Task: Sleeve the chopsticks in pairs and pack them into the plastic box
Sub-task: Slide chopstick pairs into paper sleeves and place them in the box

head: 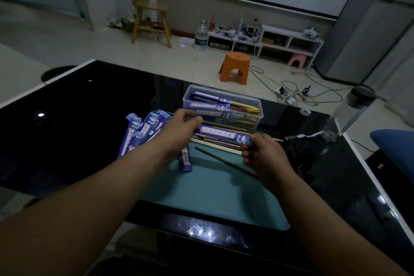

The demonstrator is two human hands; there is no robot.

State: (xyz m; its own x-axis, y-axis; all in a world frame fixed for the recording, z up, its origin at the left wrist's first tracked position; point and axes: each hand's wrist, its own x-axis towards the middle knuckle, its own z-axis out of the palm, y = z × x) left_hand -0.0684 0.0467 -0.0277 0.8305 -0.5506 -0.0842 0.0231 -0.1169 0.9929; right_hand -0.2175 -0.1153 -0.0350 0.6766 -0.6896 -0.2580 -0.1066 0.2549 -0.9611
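A left hand (179,127) and right hand (262,154) pinch the 2 ends of 1 purple sleeve (224,135) just in front of the plastic box (186,101), partly hiding loose chopsticks (217,144) beneath; the sleeve's contents are unclear.

On the surface (78,136), toward its near edge: a mat (212,192). At the far side of the mat: the plastic box (257,119), with sleeved pairs (210,106) lying inside. Left of the box: a heap of sleeves (132,134), partly on the mat. Just near of the box: loose chopsticks (215,144), side by side. Over these, one sleeve (224,135), held between left grip (179,130) and right grip (262,152). Nearer again, a single chopstick (221,160), lying slantwise. Far behind, on the floor: a stool (235,67).
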